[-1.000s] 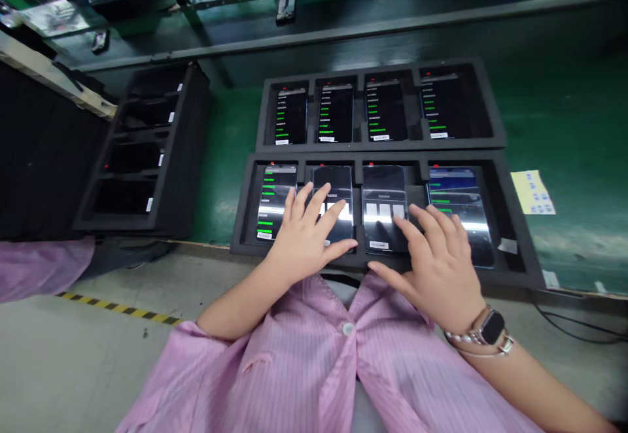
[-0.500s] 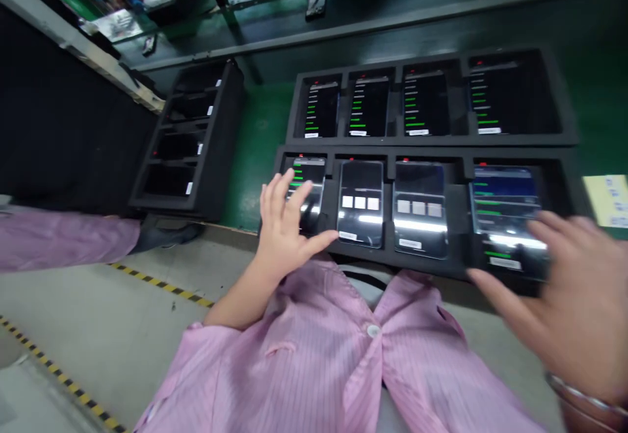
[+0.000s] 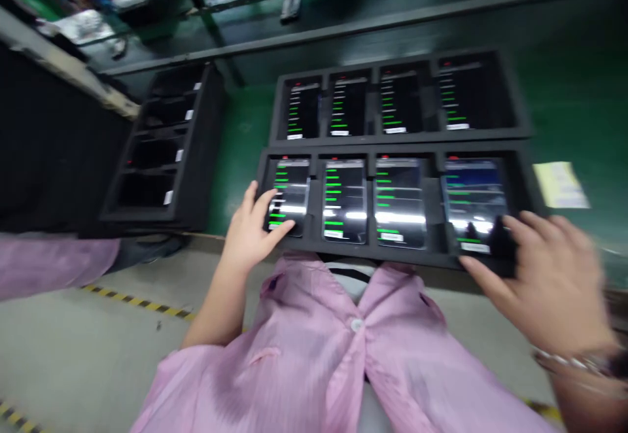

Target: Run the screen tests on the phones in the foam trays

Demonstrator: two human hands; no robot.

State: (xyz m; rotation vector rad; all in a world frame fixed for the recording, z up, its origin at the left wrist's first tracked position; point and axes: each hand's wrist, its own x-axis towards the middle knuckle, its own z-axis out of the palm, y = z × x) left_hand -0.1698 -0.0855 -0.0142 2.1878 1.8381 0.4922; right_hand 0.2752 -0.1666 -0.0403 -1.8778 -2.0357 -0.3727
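Note:
A black foam tray (image 3: pixel 314 250) at the bench's front edge holds several lit phones in a row. My left hand (image 3: pixel 250 233) rests on the leftmost phone (image 3: pixel 290 188), fingers spread, thumb at its lower edge. My right hand (image 3: pixel 544 282) hovers at the rightmost phone (image 3: pixel 475 197), fingers apart and blurred, touching near its lower right corner. The two middle phones (image 3: pixel 344 199) (image 3: pixel 400 201) show green list lines. Neither hand holds anything.
A second foam tray (image 3: pixel 520 112) behind holds several more phones with green text. A dark tray (image 3: pixel 196 158) with empty-looking slots stands at the left. A yellow note (image 3: pixel 559 184) lies on the green mat at the right. Another person works at the far upper left.
Both hands moved outward from the two middle phones to the leftmost and rightmost ones. The middle screens changed from white squares to green lists. The view shifted and blurred.

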